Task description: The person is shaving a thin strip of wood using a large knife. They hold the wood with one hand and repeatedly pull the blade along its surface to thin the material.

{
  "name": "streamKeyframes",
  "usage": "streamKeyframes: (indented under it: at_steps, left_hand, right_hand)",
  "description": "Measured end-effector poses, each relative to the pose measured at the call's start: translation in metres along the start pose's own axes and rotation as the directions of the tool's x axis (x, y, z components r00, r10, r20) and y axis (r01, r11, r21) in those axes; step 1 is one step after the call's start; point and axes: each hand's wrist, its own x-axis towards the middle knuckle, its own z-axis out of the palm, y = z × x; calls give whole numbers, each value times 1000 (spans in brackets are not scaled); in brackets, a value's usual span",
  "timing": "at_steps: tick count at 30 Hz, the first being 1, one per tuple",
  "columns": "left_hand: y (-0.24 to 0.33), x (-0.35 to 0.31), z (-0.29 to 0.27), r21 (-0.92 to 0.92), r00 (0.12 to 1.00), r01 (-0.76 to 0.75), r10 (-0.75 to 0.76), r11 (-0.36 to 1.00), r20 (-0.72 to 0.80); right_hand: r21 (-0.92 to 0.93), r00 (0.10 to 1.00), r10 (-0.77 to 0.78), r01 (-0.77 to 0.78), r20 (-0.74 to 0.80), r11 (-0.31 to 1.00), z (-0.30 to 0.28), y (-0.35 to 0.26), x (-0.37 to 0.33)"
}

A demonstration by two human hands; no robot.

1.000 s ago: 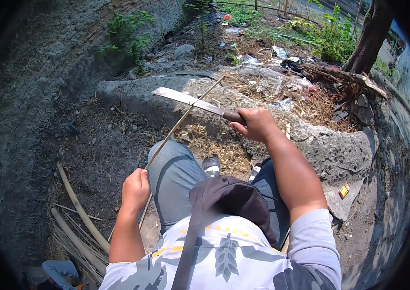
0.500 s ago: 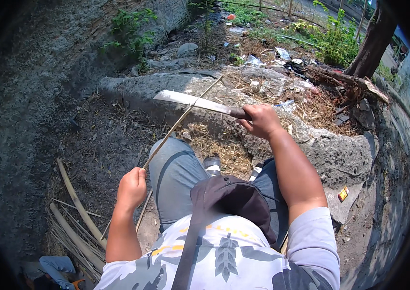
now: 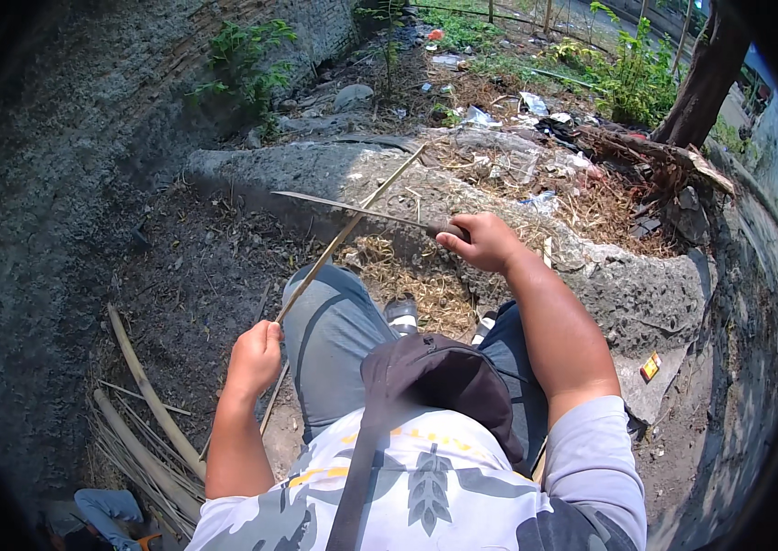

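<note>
My left hand (image 3: 254,356) is closed around the lower end of a thin bamboo strip (image 3: 317,266), which slants up and away to the right. The strip's far end reaches over a low concrete ledge (image 3: 627,294). In my right hand (image 3: 482,241), fingers wrapped round the dark handle, is a machete (image 3: 352,208) whose blade points left. Its blade crosses the strip beyond its middle and shows mostly edge-on, so it looks narrow. A pale sliver stands off the strip near the crossing. My knees are bent below the strip.
Long bamboo pieces (image 3: 145,381) and thin strips lie on the ground at lower left. A rough wall (image 3: 40,230) rises along the left. Beyond the ledge are litter, shavings and a tree trunk (image 3: 705,78). A small yellow-and-red packet (image 3: 650,366) lies at right. Another person's trousers (image 3: 106,512) show at lower left.
My right hand has come slightly lower and left, and the machete blade has turned from broad side to nearly edge-on. A sliver now lifts from the strip. My left hand has hardly moved.
</note>
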Motion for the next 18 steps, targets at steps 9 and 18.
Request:
streamKeyframes:
  at_steps: [9,18]
  left_hand:
    - [-7,-2,-14,44,995,-96,98,994,-35]
    - [-15,-6,-24,92,994,-56,64,994,-86]
  right_hand:
    - [-460,914,-217,38,-342,887,4,9,6]
    - [-105,976,2,-25,-216,994,-1,4,9]
